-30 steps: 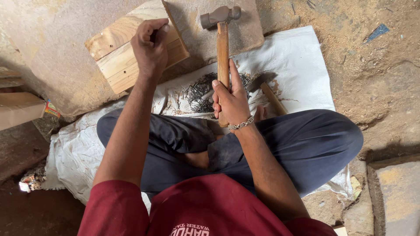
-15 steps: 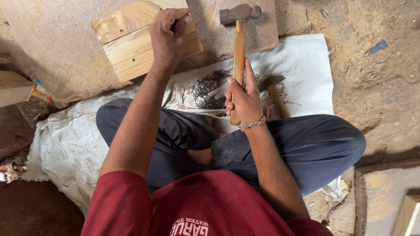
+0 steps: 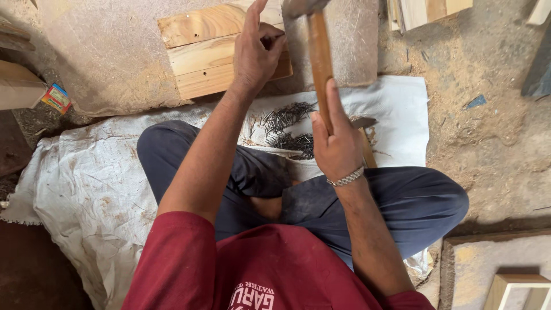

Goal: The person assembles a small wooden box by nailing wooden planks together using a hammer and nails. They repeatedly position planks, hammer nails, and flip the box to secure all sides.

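**Hammer raised over pale wooden slats**

The right hand (image 3: 338,146) wraps tight around the brown wooden handle of a hammer (image 3: 319,63), its head at the frame's top edge. The left hand (image 3: 255,54) pinches something too small to identify on the pale wooden slat panel (image 3: 206,54). A heap of dark nails (image 3: 287,129) lies on the white woven sack (image 3: 92,189), between the forearms

Seated worker poised over planks

The left hand (image 3: 256,54) pinched something small against pale wooden planks (image 3: 201,57); the right hand (image 3: 336,146) gripped a wooden-handled hammer (image 3: 319,57) above a scattered pile of dark nails (image 3: 287,129).
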`<act>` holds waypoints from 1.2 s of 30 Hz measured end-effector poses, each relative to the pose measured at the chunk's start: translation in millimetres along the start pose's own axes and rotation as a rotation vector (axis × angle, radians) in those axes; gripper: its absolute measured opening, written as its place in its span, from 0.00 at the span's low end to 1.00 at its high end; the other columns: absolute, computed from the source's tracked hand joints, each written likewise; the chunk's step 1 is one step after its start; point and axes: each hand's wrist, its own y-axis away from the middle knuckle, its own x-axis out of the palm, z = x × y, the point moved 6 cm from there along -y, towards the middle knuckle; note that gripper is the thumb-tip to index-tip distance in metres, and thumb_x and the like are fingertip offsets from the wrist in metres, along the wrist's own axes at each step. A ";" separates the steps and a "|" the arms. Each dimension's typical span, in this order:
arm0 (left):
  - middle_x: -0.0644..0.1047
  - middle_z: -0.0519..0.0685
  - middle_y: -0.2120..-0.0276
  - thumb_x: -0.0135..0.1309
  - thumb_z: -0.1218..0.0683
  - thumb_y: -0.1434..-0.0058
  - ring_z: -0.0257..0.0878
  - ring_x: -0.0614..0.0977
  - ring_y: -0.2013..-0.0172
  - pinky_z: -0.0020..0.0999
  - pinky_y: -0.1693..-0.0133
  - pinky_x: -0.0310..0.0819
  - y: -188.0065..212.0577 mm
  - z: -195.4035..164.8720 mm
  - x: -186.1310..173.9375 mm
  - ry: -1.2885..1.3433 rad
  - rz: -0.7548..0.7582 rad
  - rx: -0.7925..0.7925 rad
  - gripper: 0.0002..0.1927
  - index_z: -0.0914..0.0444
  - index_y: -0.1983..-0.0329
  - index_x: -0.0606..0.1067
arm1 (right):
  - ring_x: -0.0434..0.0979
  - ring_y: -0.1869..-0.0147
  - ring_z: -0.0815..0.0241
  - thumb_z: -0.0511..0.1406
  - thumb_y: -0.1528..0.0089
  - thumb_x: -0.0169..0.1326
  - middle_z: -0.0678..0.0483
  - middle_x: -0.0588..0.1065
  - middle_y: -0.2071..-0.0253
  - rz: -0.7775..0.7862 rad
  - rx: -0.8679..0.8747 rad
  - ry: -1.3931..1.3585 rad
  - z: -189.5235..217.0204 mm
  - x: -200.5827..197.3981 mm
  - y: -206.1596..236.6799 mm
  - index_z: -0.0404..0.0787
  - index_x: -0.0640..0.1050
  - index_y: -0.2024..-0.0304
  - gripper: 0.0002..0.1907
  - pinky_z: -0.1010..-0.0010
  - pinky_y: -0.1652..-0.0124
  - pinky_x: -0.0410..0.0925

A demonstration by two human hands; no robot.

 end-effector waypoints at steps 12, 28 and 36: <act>0.78 0.51 0.57 0.54 0.67 0.39 0.40 0.83 0.64 0.35 0.58 0.83 -0.2 5.0 -1.5 0.090 -0.033 -0.061 0.45 0.61 0.23 0.45 | 0.76 0.75 0.70 0.37 0.24 0.48 0.47 0.84 0.59 -0.173 -0.101 0.033 13.1 -45.1 -20.8 0.40 0.54 0.22 0.31 0.78 0.79 0.71; 0.70 0.55 0.59 0.41 0.65 0.32 0.46 0.78 0.58 0.46 0.52 0.76 -3.9 0.3 -12.6 0.207 -0.076 -0.142 0.25 0.64 0.33 0.53 | 0.66 0.77 0.69 0.37 0.24 0.48 0.49 0.77 0.64 -0.431 -0.237 -0.121 8.4 -59.6 -32.1 0.39 0.51 0.23 0.32 0.77 0.80 0.65; 0.70 0.61 0.51 0.45 0.65 0.34 0.54 0.78 0.50 0.47 0.47 0.75 -11.9 -4.7 -16.8 0.217 -0.181 -0.046 0.29 0.67 0.33 0.49 | 0.80 0.67 0.52 0.38 0.26 0.47 0.37 0.82 0.65 0.306 0.362 0.455 -11.5 41.0 -14.6 0.47 0.54 0.18 0.34 0.60 0.66 0.73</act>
